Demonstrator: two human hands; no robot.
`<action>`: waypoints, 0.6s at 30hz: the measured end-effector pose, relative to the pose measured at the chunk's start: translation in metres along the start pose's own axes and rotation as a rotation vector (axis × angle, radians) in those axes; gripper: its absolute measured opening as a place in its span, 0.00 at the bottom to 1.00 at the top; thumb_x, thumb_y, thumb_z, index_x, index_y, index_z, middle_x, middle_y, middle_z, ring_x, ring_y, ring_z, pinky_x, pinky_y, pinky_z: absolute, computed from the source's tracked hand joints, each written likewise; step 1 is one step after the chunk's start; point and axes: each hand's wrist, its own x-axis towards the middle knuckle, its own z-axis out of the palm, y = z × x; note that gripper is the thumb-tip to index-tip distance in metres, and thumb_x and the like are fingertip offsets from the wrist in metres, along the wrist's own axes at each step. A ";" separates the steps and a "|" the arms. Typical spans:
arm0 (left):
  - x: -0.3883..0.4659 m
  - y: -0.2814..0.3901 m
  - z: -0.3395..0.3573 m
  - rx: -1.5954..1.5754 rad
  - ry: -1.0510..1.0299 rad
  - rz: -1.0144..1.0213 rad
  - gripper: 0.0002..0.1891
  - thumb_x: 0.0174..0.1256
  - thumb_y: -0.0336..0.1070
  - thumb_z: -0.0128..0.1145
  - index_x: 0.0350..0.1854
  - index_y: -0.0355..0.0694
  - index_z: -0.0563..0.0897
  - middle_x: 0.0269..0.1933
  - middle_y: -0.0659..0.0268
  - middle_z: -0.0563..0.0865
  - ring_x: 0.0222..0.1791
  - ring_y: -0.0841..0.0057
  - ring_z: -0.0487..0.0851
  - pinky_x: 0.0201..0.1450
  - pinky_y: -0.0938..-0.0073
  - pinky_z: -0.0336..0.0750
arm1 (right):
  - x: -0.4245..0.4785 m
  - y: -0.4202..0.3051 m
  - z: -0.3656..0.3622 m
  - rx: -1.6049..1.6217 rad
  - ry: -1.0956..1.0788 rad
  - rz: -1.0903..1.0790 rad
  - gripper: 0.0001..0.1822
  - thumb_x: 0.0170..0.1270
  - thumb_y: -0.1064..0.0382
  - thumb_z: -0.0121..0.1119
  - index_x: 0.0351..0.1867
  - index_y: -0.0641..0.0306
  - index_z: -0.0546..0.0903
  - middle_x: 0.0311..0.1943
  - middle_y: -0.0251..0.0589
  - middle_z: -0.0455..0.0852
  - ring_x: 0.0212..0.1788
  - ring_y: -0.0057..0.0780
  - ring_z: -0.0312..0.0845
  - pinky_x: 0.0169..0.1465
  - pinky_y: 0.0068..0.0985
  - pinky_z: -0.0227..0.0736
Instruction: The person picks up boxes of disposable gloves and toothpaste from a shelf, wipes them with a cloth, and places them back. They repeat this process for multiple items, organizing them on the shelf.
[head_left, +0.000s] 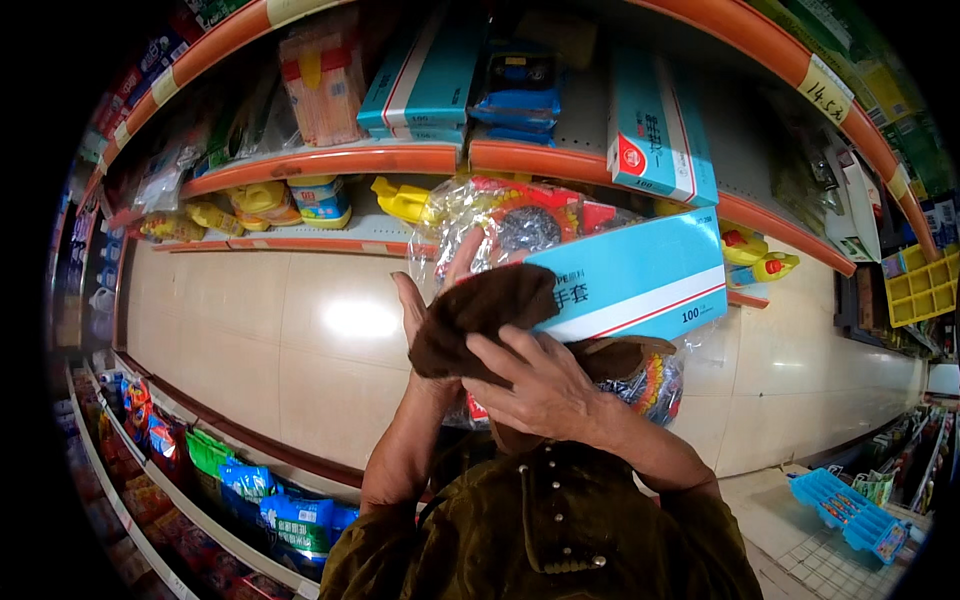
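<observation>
My right hand (532, 386) grips a dark brown cloth (472, 322) with bent fingers and presses it over my left hand. The left hand (414, 304) is half covered by this cloth. Its thumb and a finger stick out apart past the edge, and its palm is hidden. A blue-and-white carton of disposable gloves (637, 274) slants away to the right, its near end under the cloth. Beneath lies a clear plastic bag of metal scourers (529, 225). More brown fabric (626, 356) shows below the carton; whether it belongs to the same cloth is unclear.
Ahead, an orange-edged shelf (540, 157) holds glove cartons (420, 75), another carton (660, 135) jutting forward, and packed wooden sticks (322, 90). Yellow bottles (259, 202) stand lower. Detergent bags (296, 525) line the shelf behind left. A blue rack (847, 514) stands right.
</observation>
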 end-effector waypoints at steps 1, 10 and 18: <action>0.001 0.000 -0.003 0.039 0.001 -0.028 0.50 0.54 0.79 0.33 0.71 0.44 0.50 0.58 0.46 0.71 0.58 0.53 0.72 0.60 0.56 0.67 | -0.009 0.004 0.003 0.013 -0.014 -0.030 0.17 0.46 0.56 0.65 0.40 0.56 0.80 0.56 0.43 0.68 0.54 0.42 0.62 0.41 0.32 0.71; 0.019 0.005 -0.008 0.383 0.147 -0.236 0.23 0.58 0.36 0.59 0.54 0.33 0.73 0.50 0.56 0.80 0.50 0.70 0.78 0.56 0.69 0.72 | -0.034 0.013 0.008 0.061 0.140 0.019 0.13 0.50 0.58 0.65 0.37 0.58 0.80 0.53 0.53 0.71 0.41 0.40 0.75 0.36 0.27 0.76; 0.011 -0.004 -0.005 0.500 0.148 -0.059 0.27 0.51 0.36 0.66 0.53 0.30 0.71 0.47 0.56 0.81 0.48 0.72 0.80 0.53 0.71 0.75 | -0.073 0.081 -0.054 -0.593 0.218 0.270 0.07 0.48 0.67 0.63 0.29 0.64 0.79 0.38 0.50 0.77 0.44 0.55 0.74 0.42 0.40 0.76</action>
